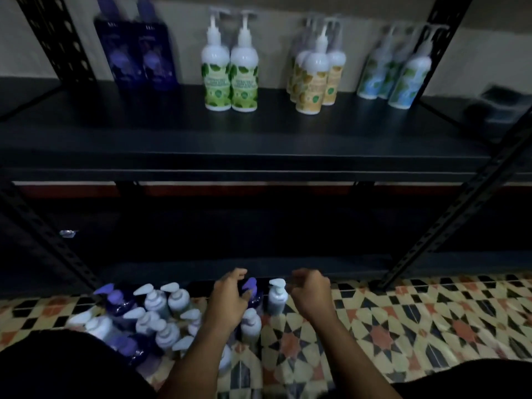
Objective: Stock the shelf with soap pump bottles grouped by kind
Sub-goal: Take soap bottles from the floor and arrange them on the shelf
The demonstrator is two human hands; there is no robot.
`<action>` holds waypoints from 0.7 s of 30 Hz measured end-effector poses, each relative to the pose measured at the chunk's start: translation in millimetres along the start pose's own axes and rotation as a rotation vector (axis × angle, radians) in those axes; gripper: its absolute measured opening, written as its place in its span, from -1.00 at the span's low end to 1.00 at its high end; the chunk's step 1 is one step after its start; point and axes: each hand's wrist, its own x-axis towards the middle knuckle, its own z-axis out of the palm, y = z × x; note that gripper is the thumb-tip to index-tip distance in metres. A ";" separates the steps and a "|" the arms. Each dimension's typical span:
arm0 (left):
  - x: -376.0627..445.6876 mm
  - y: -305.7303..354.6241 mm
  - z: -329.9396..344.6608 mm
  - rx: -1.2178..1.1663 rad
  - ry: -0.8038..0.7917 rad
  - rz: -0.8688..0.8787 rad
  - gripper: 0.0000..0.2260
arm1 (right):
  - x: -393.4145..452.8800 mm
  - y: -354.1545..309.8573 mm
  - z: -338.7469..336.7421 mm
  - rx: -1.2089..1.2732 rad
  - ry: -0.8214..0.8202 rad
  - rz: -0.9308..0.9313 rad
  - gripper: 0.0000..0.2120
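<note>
On the black shelf [259, 139] the bottles stand in groups by kind: two dark purple bottles [138, 53] at the left, two white bottles with green labels [230, 76] beside them, then a cluster with yellow labels [315, 76], and at the right a group with blue labels [394, 73]; the picture is blurred, so the labels cannot be read. Below, on the patterned tile floor [403, 318], many pump bottles [155, 315] stand close together at the left. The left hand [229, 298] has its curled fingers at a purple pump bottle [252, 292], but I cannot tell if it really grips it; the right hand [312, 292] is loosely curled and holds nothing, just beside a white pump bottle [277, 295].
</note>
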 end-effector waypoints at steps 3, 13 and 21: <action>15.1 -10.8 21.2 0.104 -0.062 0.002 -0.56 | 20.4 31.9 26.1 -0.029 -0.021 0.060 -0.94; 61.2 -18.3 44.7 0.726 -0.225 0.144 -0.73 | 76.9 87.8 95.4 -0.069 -0.108 0.145 -0.64; 73.4 -25.6 56.1 0.705 -0.235 0.039 -0.61 | 87.4 105.6 120.5 -0.035 -0.014 0.147 -0.78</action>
